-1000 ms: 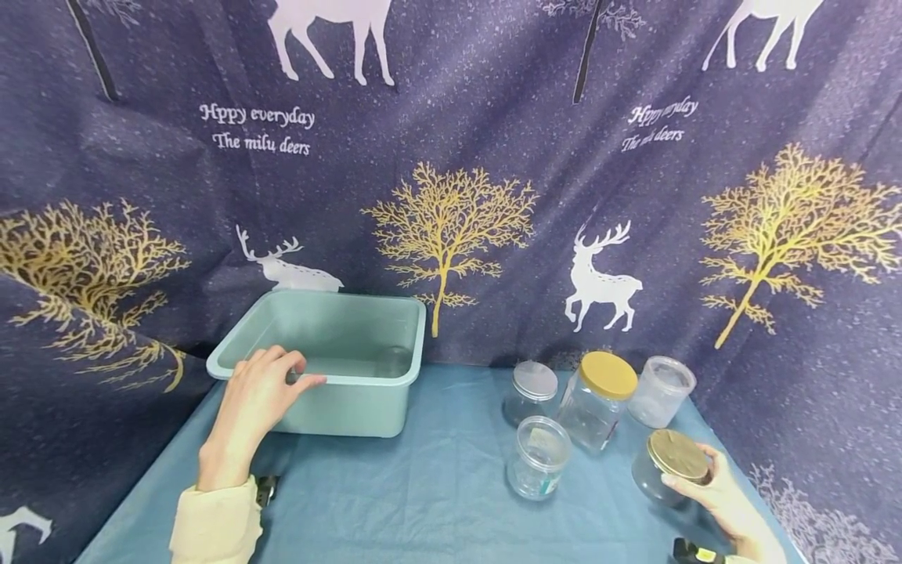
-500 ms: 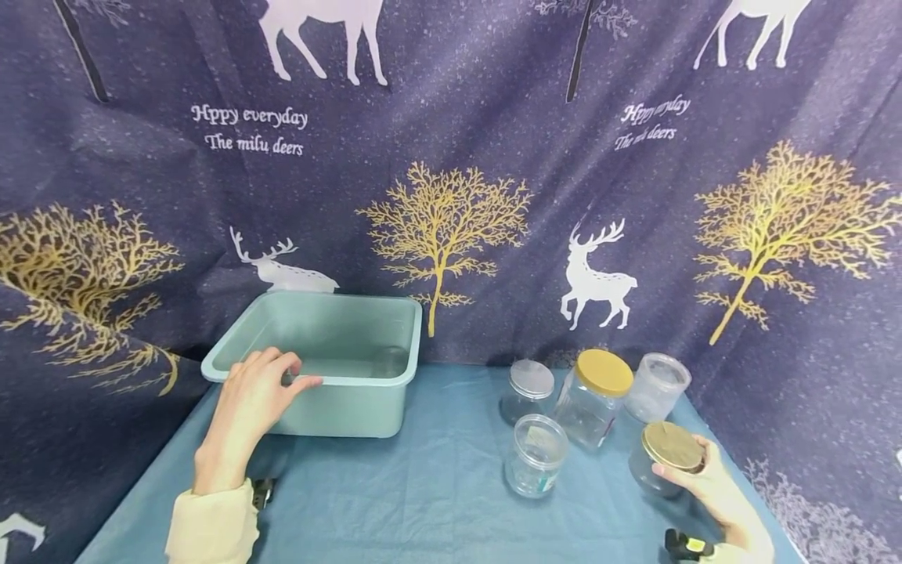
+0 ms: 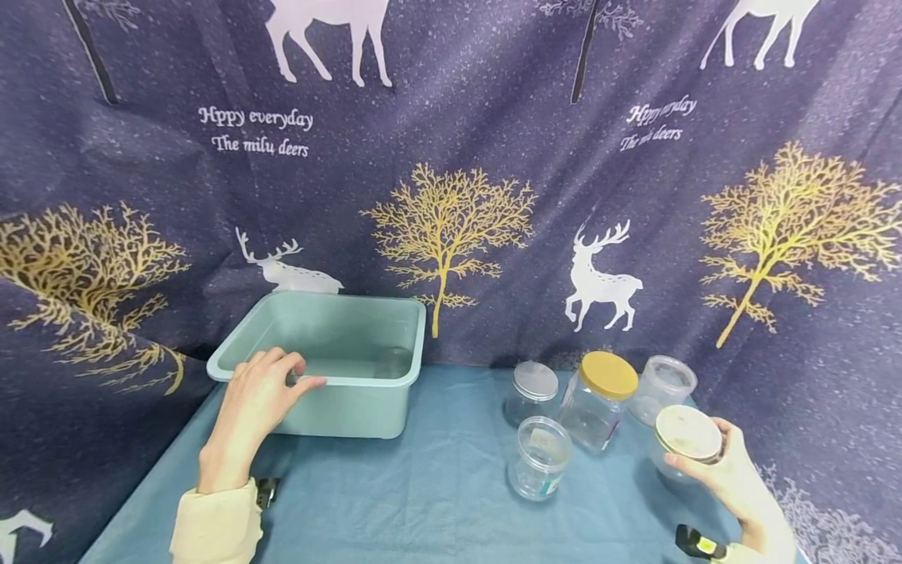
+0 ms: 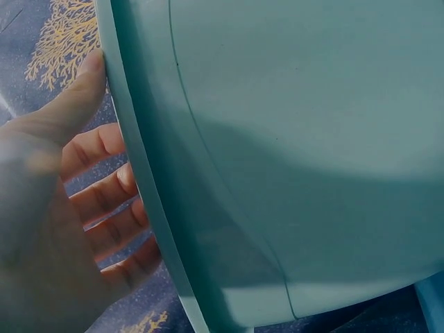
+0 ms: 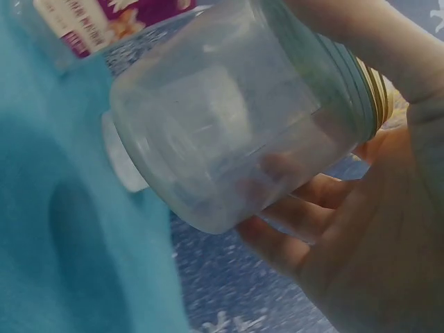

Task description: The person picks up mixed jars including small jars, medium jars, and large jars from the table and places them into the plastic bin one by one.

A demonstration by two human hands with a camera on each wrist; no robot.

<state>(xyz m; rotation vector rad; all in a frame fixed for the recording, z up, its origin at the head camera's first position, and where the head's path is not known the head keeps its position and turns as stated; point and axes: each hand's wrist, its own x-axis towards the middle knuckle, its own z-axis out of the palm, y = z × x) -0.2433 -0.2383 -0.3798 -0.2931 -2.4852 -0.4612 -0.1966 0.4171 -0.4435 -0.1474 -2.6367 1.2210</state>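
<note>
My left hand (image 3: 261, 399) grips the near rim of a pale green plastic tub (image 3: 352, 407), thumb outside and fingers (image 4: 104, 201) curled over the edge inside; the left wrist view shows the tub wall (image 4: 291, 139) close up. My right hand (image 3: 722, 474) holds a clear jar with a gold lid (image 3: 687, 442) at the table's right edge, lifted and tilted toward me. In the right wrist view the jar (image 5: 236, 132) fills the frame, fingers (image 5: 291, 229) wrapped under it.
Several clear jars stand on the blue cloth (image 3: 423, 493): a tall gold-lidded one (image 3: 599, 399), a clear-lidded one (image 3: 530, 392), an open one (image 3: 537, 458) and one at the back right (image 3: 662, 388). A dark deer-print curtain (image 3: 451, 157) hangs behind.
My right hand has lifted the gold-lidded jar off the cloth and tilted its lid toward me. The left hand stays on the tub rim.
</note>
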